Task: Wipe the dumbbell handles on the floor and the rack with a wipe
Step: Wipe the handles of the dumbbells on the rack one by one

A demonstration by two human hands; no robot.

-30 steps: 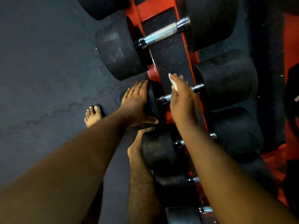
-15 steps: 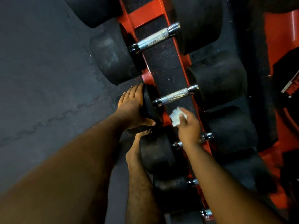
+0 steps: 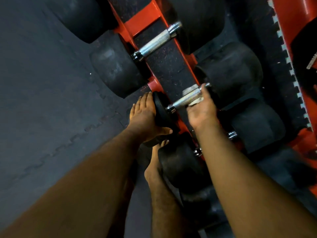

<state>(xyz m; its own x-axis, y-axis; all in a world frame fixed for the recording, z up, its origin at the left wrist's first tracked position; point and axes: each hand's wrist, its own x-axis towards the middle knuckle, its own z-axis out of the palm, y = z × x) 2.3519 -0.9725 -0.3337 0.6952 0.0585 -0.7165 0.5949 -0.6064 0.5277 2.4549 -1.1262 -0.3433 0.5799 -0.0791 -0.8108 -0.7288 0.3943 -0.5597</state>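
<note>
Dumbbell handle (image 3: 184, 99) on the orange rack (image 3: 142, 23), wipe wrapped under it, mid-clean

Lying across the rack's dark middle strip, second chrome bar down from the rack's top end, black head at either side. Cupped from below by right hand (image 3: 202, 109), fingers curled up round the far end of the bar with white wipe (image 3: 195, 100) pinched between palm and knurling. Braced at the near side by left hand (image 3: 145, 115), fingers straight and flat against the outer face of the small black head (image 3: 163, 110), thumb hooked under its lower edge. Best done by keeping that head pressed still, sliding the wipe the full length toward the near collar, then twisting round to reach the top of the knurling. Probably worth folding to a fresh face before the next bar down the rack
</note>
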